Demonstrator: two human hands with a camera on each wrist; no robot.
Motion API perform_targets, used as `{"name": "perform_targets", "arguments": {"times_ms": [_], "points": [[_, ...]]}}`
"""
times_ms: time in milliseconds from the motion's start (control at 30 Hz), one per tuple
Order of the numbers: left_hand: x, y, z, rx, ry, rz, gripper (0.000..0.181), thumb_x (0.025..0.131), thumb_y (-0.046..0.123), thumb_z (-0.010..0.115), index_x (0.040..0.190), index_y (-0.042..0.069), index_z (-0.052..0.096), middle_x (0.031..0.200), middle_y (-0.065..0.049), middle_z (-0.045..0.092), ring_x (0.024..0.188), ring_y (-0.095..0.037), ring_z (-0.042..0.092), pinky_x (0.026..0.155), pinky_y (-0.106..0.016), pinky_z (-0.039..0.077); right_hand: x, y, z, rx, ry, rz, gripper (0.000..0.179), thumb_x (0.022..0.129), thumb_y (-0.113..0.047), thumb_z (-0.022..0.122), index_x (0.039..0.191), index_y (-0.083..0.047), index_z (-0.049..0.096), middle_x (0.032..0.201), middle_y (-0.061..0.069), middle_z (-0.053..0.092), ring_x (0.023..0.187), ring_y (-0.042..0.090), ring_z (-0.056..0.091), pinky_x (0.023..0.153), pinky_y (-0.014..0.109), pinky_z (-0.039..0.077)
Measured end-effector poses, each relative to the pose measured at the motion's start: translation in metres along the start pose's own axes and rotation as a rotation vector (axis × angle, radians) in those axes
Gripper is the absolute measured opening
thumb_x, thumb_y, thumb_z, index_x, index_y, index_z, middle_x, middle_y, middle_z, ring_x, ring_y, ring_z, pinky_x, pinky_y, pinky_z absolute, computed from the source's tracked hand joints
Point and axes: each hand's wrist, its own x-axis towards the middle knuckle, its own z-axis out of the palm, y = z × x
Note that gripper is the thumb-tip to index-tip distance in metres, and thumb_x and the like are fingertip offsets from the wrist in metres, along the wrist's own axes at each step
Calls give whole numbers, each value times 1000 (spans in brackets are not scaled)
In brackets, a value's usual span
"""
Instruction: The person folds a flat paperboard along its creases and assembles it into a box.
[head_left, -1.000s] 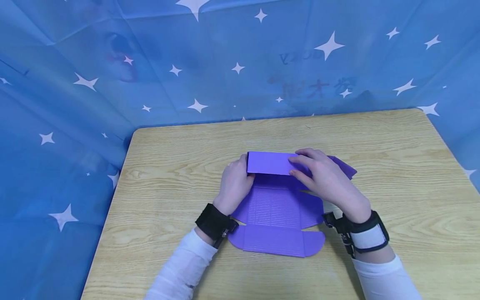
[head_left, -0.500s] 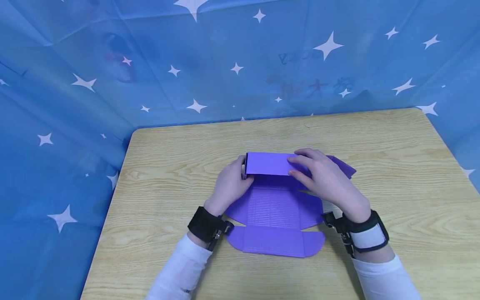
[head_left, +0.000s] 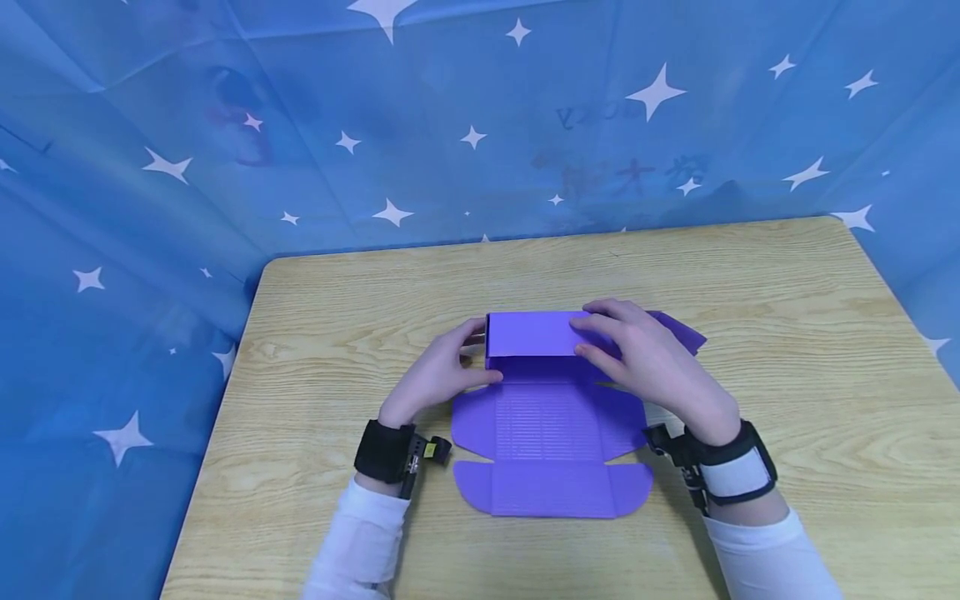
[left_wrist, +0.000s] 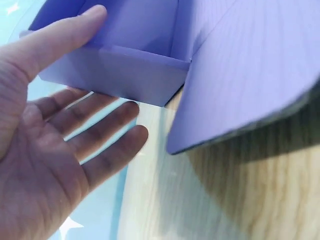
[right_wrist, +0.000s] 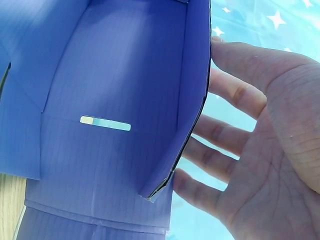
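Observation:
A purple cardboard box (head_left: 547,421), partly folded, lies between both hands; its far part stands up with a top panel (head_left: 528,335) folded over. My left hand (head_left: 442,367) is at the left end of that raised part, fingers extended and thumb apart. In the left wrist view the thumb overlaps the box's side wall (left_wrist: 115,75), with the fingers spread below it. My right hand (head_left: 637,346) rests on the right part of the top panel. From the right wrist, its thumb and fingers touch the outer face of a folded panel (right_wrist: 197,75), and a slot shows in the box.
The box's rounded front flaps (head_left: 630,487) lie toward the person, and another flap (head_left: 677,332) sticks out at the right behind the right hand. Beneath is a wood-grain table (head_left: 300,467). A blue star-patterned cloth (head_left: 420,108) hangs behind.
My left hand has loosened from the box's left end and shifted left, its fingers opening. The raised part has moved slightly toward the person; the right hand keeps nearly the same spot.

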Motion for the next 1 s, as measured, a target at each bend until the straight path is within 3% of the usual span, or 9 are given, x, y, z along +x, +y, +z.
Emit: {"name": "perform_targets", "arguments": {"times_ms": [300, 600, 1000], "points": [[0, -7, 2, -7, 10, 19, 84, 93, 21, 82, 164, 14, 37, 165, -13, 47, 147, -40, 54, 122, -53, 47, 0, -1, 1, -5, -9, 4, 38, 100, -25, 73, 133, -6, 72, 141, 25, 64, 133, 45, 62, 109, 61, 53], [-2, -6, 2, 62, 13, 102, 81, 93, 21, 81, 162, 11, 39, 162, -15, 51, 143, -41, 58, 119, -53, 50, 0, -1, 1, -6, -17, 5, 39, 100, -26, 73, 133, -7, 72, 142, 24, 65, 134, 44, 62, 110, 61, 53], [-3, -7, 0, 63, 10, 48, 82, 93, 25, 82, 162, 14, 40, 163, -13, 49, 143, -41, 58, 119, -52, 50, 0, -1, 1, -13, -29, 10, 39, 101, -27, 72, 135, -8, 71, 144, 24, 64, 136, 45, 60, 112, 62, 51]]}}
